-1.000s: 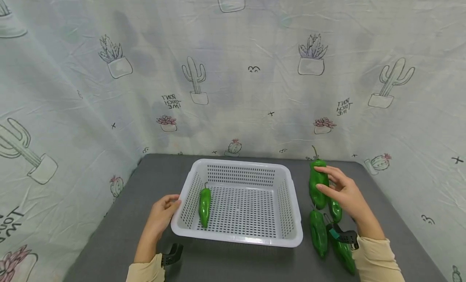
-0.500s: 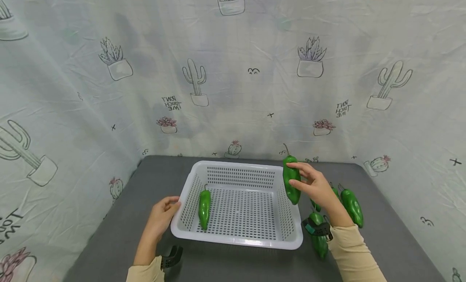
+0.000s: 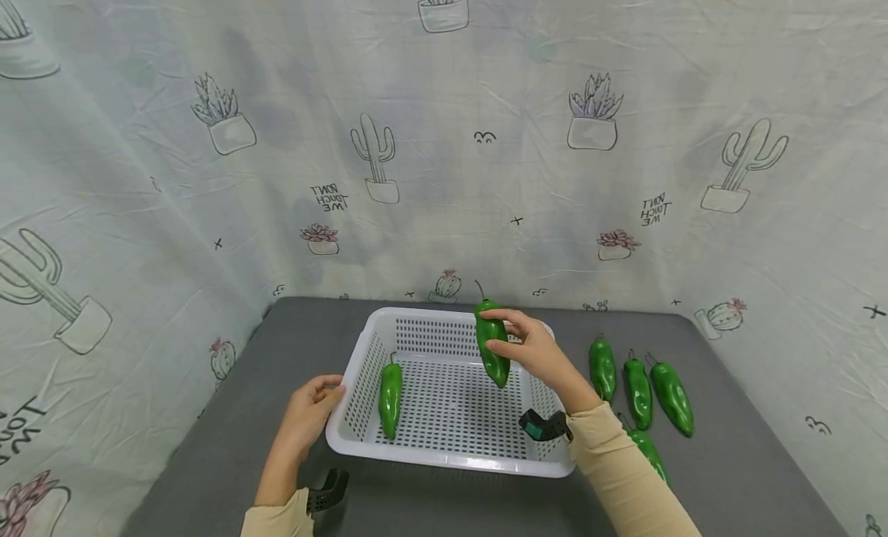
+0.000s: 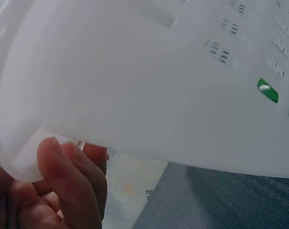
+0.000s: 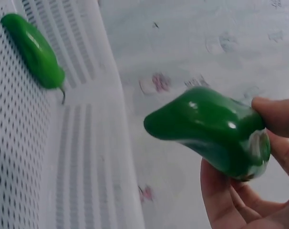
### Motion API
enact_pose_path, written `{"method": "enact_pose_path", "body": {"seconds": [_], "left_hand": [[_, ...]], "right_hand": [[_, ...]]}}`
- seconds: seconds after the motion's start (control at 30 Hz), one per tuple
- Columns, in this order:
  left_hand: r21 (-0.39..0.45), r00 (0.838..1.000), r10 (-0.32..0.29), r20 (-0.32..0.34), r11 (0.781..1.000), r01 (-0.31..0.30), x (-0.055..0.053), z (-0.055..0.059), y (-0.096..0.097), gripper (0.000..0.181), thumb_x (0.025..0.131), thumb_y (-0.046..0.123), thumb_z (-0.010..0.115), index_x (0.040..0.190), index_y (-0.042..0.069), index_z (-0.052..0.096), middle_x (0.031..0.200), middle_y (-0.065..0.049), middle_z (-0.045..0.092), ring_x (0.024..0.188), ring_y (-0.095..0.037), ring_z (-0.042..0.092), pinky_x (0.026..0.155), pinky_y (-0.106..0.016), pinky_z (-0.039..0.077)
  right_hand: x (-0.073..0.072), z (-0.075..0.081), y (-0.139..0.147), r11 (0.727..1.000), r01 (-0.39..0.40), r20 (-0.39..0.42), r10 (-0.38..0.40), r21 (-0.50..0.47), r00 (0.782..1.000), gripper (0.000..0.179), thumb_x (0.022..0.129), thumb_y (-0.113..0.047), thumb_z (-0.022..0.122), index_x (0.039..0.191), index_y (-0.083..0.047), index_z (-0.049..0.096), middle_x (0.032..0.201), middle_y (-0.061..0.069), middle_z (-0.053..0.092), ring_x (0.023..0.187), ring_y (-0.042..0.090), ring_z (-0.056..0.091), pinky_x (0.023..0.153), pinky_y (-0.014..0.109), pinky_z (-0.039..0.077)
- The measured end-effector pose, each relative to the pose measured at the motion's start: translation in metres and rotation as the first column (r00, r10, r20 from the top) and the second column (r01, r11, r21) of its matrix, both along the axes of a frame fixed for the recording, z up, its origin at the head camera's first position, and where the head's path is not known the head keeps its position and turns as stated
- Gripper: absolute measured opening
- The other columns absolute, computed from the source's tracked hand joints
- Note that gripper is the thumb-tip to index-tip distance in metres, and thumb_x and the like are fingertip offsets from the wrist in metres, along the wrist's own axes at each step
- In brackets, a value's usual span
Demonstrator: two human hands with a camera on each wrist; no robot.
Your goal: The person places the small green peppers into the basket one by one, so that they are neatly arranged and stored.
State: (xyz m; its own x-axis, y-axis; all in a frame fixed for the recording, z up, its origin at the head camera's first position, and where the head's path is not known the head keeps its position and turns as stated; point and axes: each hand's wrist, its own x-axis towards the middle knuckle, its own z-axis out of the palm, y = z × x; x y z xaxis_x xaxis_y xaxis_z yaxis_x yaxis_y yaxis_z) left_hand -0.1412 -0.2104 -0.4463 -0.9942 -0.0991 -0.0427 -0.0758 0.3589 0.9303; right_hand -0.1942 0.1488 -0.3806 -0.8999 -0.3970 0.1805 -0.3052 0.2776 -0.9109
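You face a creased, pale cloth (image 3: 430, 75) printed with potted cacti (image 3: 375, 158) and succulents (image 3: 594, 105); straight ahead, it carries 2 blocks of mirrored lettering (image 3: 329, 198). Below it, a dark grey table (image 3: 298, 329) stretches towards you.

We note the right hand (image 3: 537, 354) holding a green pepper (image 3: 490, 333) over a white basket (image 3: 451, 461) whose rim (image 3: 336, 425) the left hand (image 3: 308, 412) grips; one pepper (image 3: 391, 398) lies inside, four peppers (image 3: 637, 393) outside.

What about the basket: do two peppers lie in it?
No, only one pepper lies in the basket; a second pepper is held up in the right grip.
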Motion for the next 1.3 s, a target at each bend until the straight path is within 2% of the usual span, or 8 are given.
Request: {"method": "enact_pose_path", "body": {"seconds": [0.13, 0.3, 0.47, 0.83, 1.1, 1.3], "left_hand": [[-0.003, 1.0, 0.001, -0.004, 1.0, -0.001, 0.0, 0.0, 0.0, 0.032, 0.098, 0.013, 0.051, 0.125, -0.004, 0.053, 0.105, -0.022, 0.065, 0.086, -0.022, 0.065, 0.069, -0.033, 0.051], [0.002, 1.0, -0.002, -0.007, 1.0, 0.002, 0.0, 0.001, 0.001, 0.033, 0.098, 0.014, 0.052, 0.126, -0.004, 0.053, 0.106, -0.023, 0.064, 0.088, -0.024, 0.065, 0.07, -0.033, 0.051], [-0.004, 1.0, 0.0, -0.007, 1.0, 0.0, 0.001, 0.002, 0.001, 0.033, 0.098, 0.014, 0.052, 0.126, -0.004, 0.053, 0.106, -0.023, 0.064, 0.088, -0.024, 0.065, 0.07, -0.033, 0.051], [-0.002, 1.0, 0.007, 0.002, 1.0, -0.007, 0.002, 0.003, 0.001, 0.033, 0.098, 0.015, 0.052, 0.125, -0.004, 0.053, 0.11, -0.025, 0.064, 0.089, -0.024, 0.065, 0.07, -0.033, 0.051], [-0.004, 1.0, 0.013, 0.004, 1.0, -0.013, 0.001, 0.002, 0.002, 0.033, 0.098, 0.016, 0.053, 0.125, -0.004, 0.053, 0.108, -0.024, 0.064, 0.087, -0.024, 0.065, 0.069, -0.033, 0.051], [-0.009, 1.0, 0.012, 0.003, 1.0, -0.012, 0.001, 0.001, 0.001, 0.034, 0.098, 0.016, 0.053, 0.125, -0.003, 0.053, 0.109, -0.024, 0.064, 0.088, -0.024, 0.065, 0.069, -0.033, 0.051]], "right_hand": [[-0.008, -0.002, -0.02, 0.999, -0.011, 0.086, 0.015, -0.047, 0.996, 0.049, 0.09, -0.024, 0.066, 0.136, -0.016, 0.05, 0.136, 0.018, 0.048, 0.121, 0.038, 0.051, 0.083, 0.042, 0.052], [-0.016, -0.007, -0.044, 0.999, 0.003, 0.162, 0.005, -0.05, 0.987, 0.046, 0.089, -0.022, 0.067, 0.133, -0.019, 0.053, 0.134, 0.013, 0.05, 0.117, 0.031, 0.055, 0.083, 0.039, 0.052], [-0.018, -0.013, -0.067, 0.999, -0.008, 0.219, 0.016, -0.035, 0.976, 0.043, 0.09, -0.015, 0.066, 0.132, -0.016, 0.055, 0.129, 0.016, 0.054, 0.109, 0.029, 0.059, 0.082, 0.039, 0.052], [-0.027, -0.032, -0.098, 0.995, -0.061, 0.253, 0.039, 0.082, 0.967, 0.039, 0.085, -0.014, 0.071, 0.122, -0.015, 0.063, 0.119, 0.014, 0.057, 0.095, 0.022, 0.06, 0.077, 0.034, 0.052], [-0.026, -0.042, -0.11, 0.985, -0.075, 0.298, 0.027, 0.153, 0.954, 0.036, 0.084, -0.014, 0.072, 0.119, -0.015, 0.065, 0.128, 0.014, 0.054, 0.112, 0.027, 0.054, 0.079, 0.037, 0.052], [-0.026, -0.046, -0.113, 0.979, -0.091, 0.296, 0.034, 0.181, 0.955, 0.038, 0.083, -0.012, 0.072, 0.12, -0.011, 0.064, 0.123, 0.015, 0.057, 0.104, 0.025, 0.057, 0.076, 0.036, 0.052]]}}
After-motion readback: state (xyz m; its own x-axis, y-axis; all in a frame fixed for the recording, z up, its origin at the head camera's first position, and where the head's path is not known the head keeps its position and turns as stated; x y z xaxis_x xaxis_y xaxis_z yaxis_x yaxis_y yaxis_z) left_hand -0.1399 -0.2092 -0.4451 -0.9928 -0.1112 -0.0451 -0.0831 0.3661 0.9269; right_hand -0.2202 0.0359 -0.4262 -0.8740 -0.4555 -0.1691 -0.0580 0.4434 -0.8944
